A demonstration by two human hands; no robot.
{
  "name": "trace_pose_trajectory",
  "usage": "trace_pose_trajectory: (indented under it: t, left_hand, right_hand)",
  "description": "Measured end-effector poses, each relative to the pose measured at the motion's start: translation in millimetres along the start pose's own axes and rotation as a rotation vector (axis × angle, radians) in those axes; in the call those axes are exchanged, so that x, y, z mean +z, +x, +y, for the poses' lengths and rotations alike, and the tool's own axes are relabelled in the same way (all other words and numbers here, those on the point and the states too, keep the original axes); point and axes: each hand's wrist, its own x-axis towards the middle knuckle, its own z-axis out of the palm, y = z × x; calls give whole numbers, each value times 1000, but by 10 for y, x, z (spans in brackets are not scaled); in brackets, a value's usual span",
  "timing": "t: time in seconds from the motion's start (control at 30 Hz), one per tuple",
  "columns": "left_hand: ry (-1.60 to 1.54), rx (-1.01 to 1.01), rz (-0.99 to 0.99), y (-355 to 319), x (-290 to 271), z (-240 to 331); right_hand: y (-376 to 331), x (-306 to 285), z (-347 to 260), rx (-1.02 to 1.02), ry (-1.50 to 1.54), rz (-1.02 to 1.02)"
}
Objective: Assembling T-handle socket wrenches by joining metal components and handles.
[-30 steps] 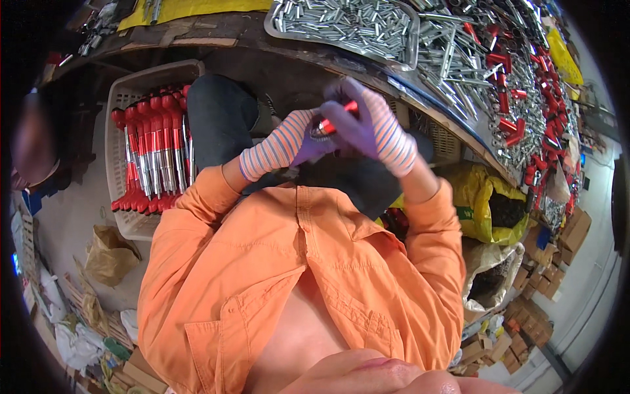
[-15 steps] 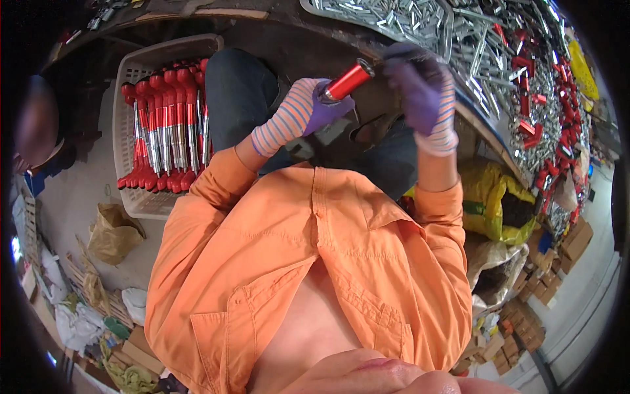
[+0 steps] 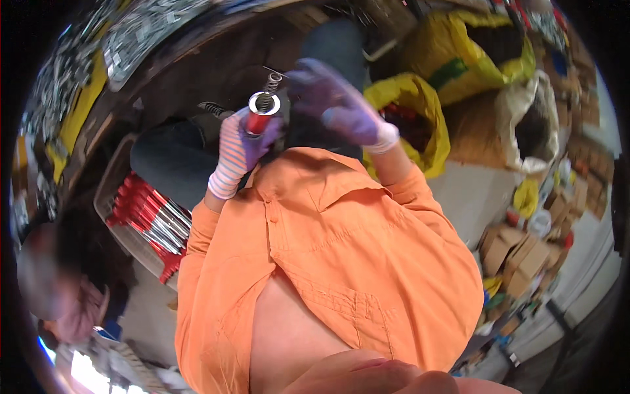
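Observation:
In front of my body, my left hand [image 3: 235, 146], in a striped and purple glove, grips a red metal tube [image 3: 258, 123] with its pale ring-shaped mouth turned up. A coil spring [image 3: 273, 81] sticks out of that mouth, its top leaning to the right. To the right of the spring, my right hand [image 3: 341, 105], gloved in purple, is raised with its fingers stretched out and somewhat blurred. I see nothing held in it. The lower part of the tube is hidden by my left hand.
Left of my leg stands a crate [image 3: 131, 246] with several red-and-silver tools [image 3: 157, 220]. Yellow sacks [image 3: 430, 98] with dark contents and a white-rimmed sack [image 3: 548, 125] stand right. Metal parts [image 3: 147, 39] cover the bench at upper left. A person [image 3: 62, 282] is at far left.
My view has swung right, bringing the sacks closer to the middle. The tube's mouth now faces up, with a spring showing in it. My right hand's fingers are stretched out.

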Motion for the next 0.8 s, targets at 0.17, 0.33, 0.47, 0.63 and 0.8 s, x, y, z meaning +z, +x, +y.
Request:
trace_pose_trajectory:
  t: [0.17,0.33,0.47,0.63,0.8]
  left_hand:
    - [43,-260,4,180,161,-150]
    - [212,-395,5,237,259,-289]
    - [256,-356,-3,246,349,-390]
    - [204,-308,-36,277,425,-427]
    - [-3,-543,36,143,262,-363]
  right_hand:
    - [-2199,-2757,243,990,-1300,971]
    - [-1972,-3197,987,1105,-1958,820]
    - [-1580,-3718,1193,1430,-1561,671]
    - [-2546,-4252,946,1321,-1449,763]
    - [-2507,-3146,537,1110,-1203,745]
